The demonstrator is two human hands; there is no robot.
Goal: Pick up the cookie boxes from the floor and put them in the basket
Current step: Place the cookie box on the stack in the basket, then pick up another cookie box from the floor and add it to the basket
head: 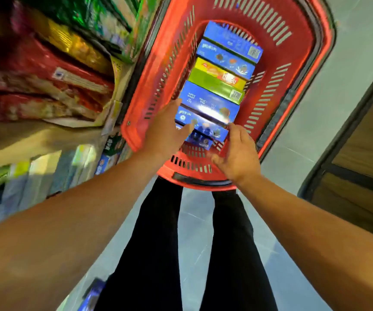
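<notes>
Grey floor tiles (349,52) underlie a red basket (311,70); packed shelves (46,75) stand just beside it. Inside the basket, cookie boxes (220,85) lie in a row, mostly blue, one green-yellow. Left hand (167,131) hovers over the basket's near end, fingers straight, empty. Right hand (237,153), loosely curled, touches the nearest box's edge; grasp cannot be told. Another blue box (93,292) lies on the floor, well apart from the basket.

- Shelf goods (46,70) left of the basket (297,70) are smearing into blur, labels unreadable.
- The left hand (167,131) is covering part of the nearest blue box (205,133) in the basket.
- A blue box (93,292) on the floor is running off the bottom edge.
</notes>
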